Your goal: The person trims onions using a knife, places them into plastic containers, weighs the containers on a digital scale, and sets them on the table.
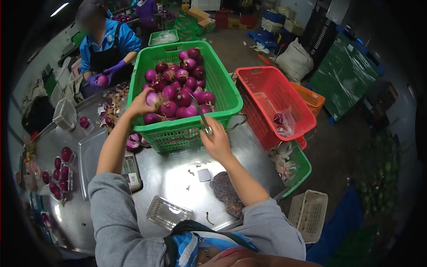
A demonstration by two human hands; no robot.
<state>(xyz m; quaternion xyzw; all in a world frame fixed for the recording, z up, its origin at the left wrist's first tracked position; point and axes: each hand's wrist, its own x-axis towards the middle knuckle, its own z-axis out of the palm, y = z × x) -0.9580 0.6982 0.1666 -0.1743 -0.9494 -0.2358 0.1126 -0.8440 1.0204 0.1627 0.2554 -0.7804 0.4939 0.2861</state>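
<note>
- Toward the far edge of a steel table (pixel 169 171), a green crate (pixel 171 134) stands heaped with red onions (pixel 178 84).
- Inside the crate's near left corner, a worker's left hand (pixel 141 106) curls its fingers around a pale-streaked onion (pixel 152 99) at the edge of the pile.
- Above the crate's near rim, the right hand (pixel 215 140) has its fingers wrapped around the handle of a knife (pixel 198 107), the blade slanting over the onions.
- Along the table's near edge lie a clear plastic tray (pixel 169 212) and, to its right, a dark crumpled cloth (pixel 224 189), a small white square (pixel 203 175) just beside it.
- Below the crate's near left corner sits a scale (pixel 128 170), a metal tray (pixel 90 160) to its left; packed onions (pixel 64 178) rest near the table's left edge.
- Across the table's far left corner, a co-worker (pixel 106 40) in purple gloves (pixel 115 69) holds another onion (pixel 102 81).
- Beyond the table's right edge, a red crate (pixel 253 111) contains a single onion (pixel 278 118) and a plastic bag (pixel 288 124).
</note>
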